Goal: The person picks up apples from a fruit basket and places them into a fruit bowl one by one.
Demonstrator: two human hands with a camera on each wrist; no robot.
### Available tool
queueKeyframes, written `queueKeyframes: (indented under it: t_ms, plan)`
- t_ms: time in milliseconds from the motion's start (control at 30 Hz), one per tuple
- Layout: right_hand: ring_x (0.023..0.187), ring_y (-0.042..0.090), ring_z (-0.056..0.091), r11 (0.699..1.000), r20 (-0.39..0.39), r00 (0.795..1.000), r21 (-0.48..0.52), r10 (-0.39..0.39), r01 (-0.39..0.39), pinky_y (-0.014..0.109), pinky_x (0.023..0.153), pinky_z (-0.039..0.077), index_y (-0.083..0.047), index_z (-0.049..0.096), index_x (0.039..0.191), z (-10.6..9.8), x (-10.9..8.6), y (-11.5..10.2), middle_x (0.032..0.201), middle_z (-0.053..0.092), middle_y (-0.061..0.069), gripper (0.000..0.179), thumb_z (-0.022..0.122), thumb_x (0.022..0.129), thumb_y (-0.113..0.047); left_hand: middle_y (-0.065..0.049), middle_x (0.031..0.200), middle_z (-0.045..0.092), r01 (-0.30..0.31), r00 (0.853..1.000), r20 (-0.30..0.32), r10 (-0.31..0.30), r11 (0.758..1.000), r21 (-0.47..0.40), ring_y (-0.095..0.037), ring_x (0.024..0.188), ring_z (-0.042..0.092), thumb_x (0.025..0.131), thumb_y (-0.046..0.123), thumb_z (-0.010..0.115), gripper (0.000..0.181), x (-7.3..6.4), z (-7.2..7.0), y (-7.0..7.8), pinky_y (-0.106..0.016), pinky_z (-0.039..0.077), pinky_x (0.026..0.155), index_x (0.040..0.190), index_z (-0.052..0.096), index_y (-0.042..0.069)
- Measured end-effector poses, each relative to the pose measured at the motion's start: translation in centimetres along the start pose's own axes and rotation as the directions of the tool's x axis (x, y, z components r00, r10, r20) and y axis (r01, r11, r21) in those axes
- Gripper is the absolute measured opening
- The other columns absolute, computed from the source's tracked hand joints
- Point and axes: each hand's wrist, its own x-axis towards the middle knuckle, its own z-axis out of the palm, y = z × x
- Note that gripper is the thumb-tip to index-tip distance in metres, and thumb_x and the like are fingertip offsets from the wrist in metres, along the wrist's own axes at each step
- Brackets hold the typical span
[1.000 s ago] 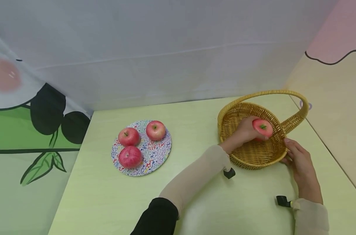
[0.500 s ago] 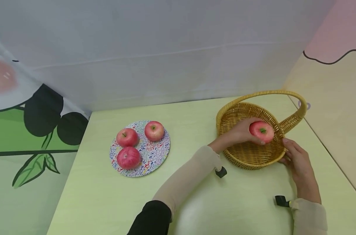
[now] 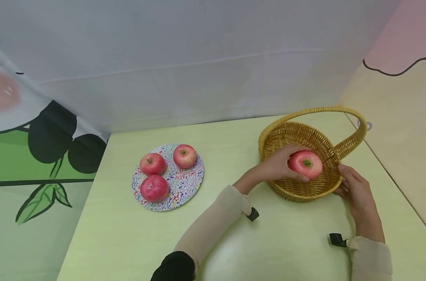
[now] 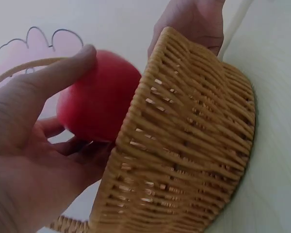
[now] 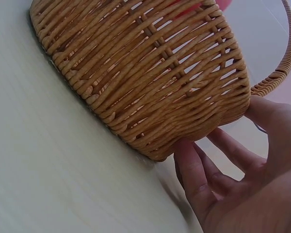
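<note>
My left hand [image 3: 279,164] grips a red apple [image 3: 306,164] over the mouth of a woven wicker basket [image 3: 304,190]. In the left wrist view, the apple [image 4: 104,97] sits between thumb and fingers, at the basket's rim and partly hidden by the wicker wall [image 4: 184,141]. On the basket's right side, my right hand [image 3: 360,195] holds the rim and outer wall. From the right wrist view, that hand's thumb lies at the rim and its fingers [image 5: 191,170] press against the wicker wall.
A round patterned plate [image 3: 188,187] lies to the left, bearing two apples [image 3: 153,164] [image 3: 184,156] and a darker red round fruit [image 3: 154,188]. The basket's tall handle [image 3: 325,110] arches over its back and right side. A grey cloth wall stands behind the pale table [image 3: 234,144].
The left hand has drawn the apple leftward and toward the person, and the apple looks higher in the basket's mouth. The right hand stays at the basket's side.
</note>
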Motion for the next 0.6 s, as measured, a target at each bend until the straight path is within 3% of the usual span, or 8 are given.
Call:
queueKeyframes:
  t_ms: [233, 400, 600]
  plan:
    - [0.09, 0.0, 0.07, 1.0, 0.003, 1.0, -0.007, -0.009, 0.009, 0.021, 0.065, 0.057, -0.024, 0.076, 0.109, 0.0, 0.2, 0.2, 0.104, 0.073, -0.017, 0.015, 0.062, 0.106, -0.026, 0.007, 0.144, 0.058, -0.035, 0.999, -0.019, 0.034, 0.999, -0.028, -0.004, 0.128, 0.054, 0.08, 0.033, 0.091, 0.085, -3.4, -0.9, -0.5, -0.019, 0.052, 0.1, 0.154, 0.05, 0.023]
    - [0.088, 0.0, 0.071, 1.0, 0.005, 1.0, -0.012, -0.007, 0.007, 0.021, 0.065, 0.057, -0.024, 0.076, 0.108, 0.1, 0.3, 0.1, 0.101, 0.073, -0.016, 0.015, 0.062, 0.106, -0.026, 0.009, 0.147, 0.057, -0.044, 0.996, -0.074, 0.042, 0.999, -0.023, -0.004, 0.132, 0.052, 0.079, 0.034, 0.092, 0.086, -5.7, -1.6, -0.5, -0.022, 0.051, 0.105, 0.154, 0.05, 0.026]
    - [0.086, 0.0, 0.071, 1.0, -0.006, 1.0, -0.017, -0.004, 0.004, 0.021, 0.065, 0.057, -0.025, 0.077, 0.107, 0.1, 0.2, 0.0, 0.099, 0.074, -0.016, 0.015, 0.061, 0.106, -0.026, 0.01, 0.145, 0.057, -0.039, 0.989, -0.146, 0.026, 0.995, -0.088, -0.004, 0.129, 0.056, 0.077, 0.028, 0.095, 0.085, -7.9, -2.5, -0.5, -0.023, 0.051, 0.106, 0.151, 0.053, 0.025]
